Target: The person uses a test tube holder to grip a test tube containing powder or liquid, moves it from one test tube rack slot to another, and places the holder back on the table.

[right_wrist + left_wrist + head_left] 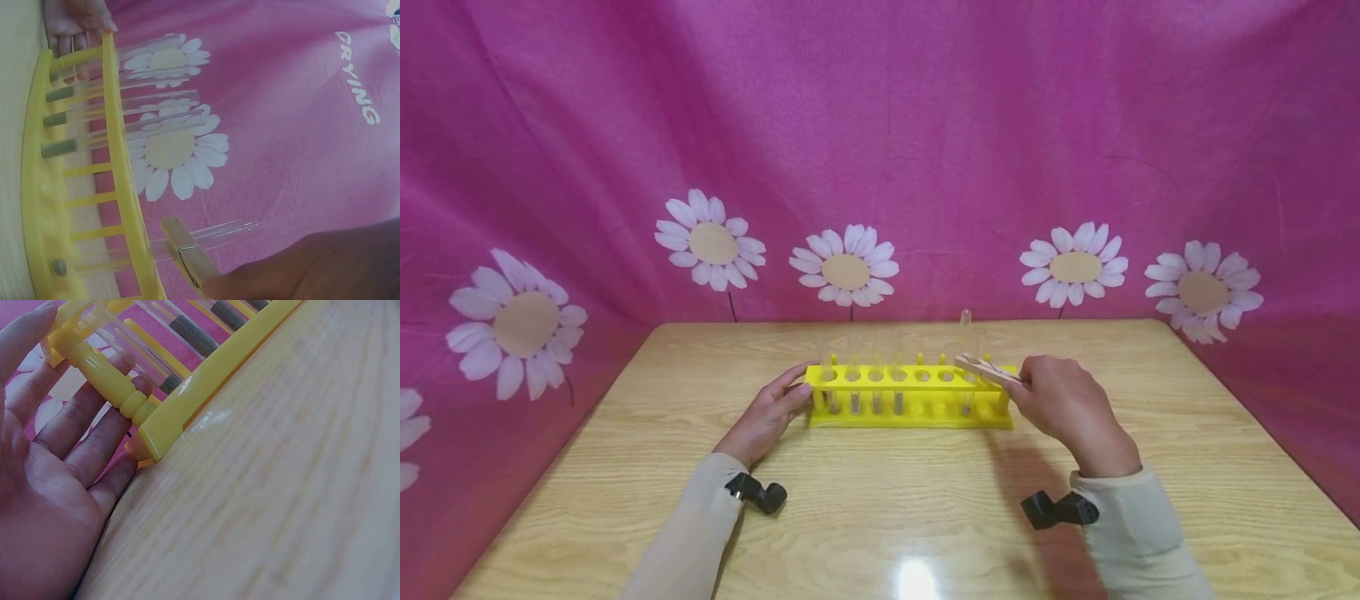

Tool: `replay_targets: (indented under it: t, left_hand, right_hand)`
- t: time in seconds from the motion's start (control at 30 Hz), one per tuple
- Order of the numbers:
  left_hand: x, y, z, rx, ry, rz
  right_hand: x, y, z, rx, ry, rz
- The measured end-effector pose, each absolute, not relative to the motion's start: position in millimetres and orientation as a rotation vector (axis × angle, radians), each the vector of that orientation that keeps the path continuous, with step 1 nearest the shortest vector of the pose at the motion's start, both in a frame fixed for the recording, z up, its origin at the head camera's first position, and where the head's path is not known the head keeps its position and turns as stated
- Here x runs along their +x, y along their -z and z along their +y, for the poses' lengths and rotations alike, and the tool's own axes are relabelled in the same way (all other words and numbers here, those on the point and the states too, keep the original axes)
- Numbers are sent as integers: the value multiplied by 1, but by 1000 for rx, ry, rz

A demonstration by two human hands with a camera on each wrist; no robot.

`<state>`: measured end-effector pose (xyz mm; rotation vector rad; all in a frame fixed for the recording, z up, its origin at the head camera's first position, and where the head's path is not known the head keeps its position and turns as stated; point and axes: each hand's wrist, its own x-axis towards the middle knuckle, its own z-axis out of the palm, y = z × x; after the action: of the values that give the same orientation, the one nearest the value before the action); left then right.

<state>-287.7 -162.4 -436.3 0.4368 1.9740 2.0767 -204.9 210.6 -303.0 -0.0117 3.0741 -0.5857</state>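
A yellow test tube rack stands on the table. My left hand holds its left end, thumb at the top bar and fingers behind the end post. My right hand grips a wooden test tube clamp, which reaches across the rack's right part. The clamp's jaws are at a glass test tube that stands in a hole toward that end, with a little dark material in its bottom. Several more tubes fill the left holes, each with grey-brown granular contents at the bottom.
The wood-grain table carries the rack near its far edge. Behind it hangs a magenta cloth printed with white daisies. Upright yellow pegs rise along the rack's back. A black wrist camera sits on each sleeve.
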Motion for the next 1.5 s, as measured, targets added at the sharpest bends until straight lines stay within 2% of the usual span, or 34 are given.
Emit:
replay_targets:
  t: [1.03, 1.5]
  left_hand:
    - [-289, 437, -163, 443, -2050, 1988]
    - [-290, 438, -163, 444, -2041, 1990]
  right_hand:
    - [-209, 307, 211, -84, 510, 3161]
    - [-209, 308, 210, -109, 629, 3251]
